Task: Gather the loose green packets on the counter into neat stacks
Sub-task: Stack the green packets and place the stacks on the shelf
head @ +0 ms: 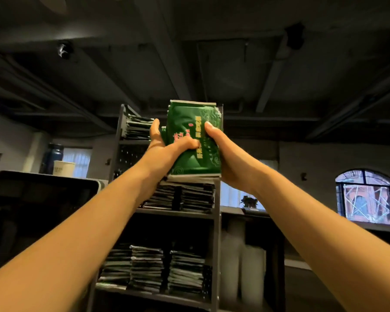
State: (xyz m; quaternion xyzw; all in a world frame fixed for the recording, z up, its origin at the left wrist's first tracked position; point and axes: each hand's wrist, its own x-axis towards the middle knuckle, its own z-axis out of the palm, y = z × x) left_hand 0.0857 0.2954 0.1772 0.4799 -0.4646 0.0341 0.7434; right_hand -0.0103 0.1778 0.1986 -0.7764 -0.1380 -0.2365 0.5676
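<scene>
— Which step are we on?
— Squaring a bundle. Our left grip (166,149) and right grip (227,159) both clasp the packets (187,122), which stand upright between them with our thumbs across the front.
— Next?
— We judge it goes onto the rack (217,221). A stack (189,197) lies just below the grips and a post stands just behind the right one. Open room is only toward us.

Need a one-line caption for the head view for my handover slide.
Left hand and right hand grip a bundle of green packets before a grey shelf rack of stacked packets.
</scene>
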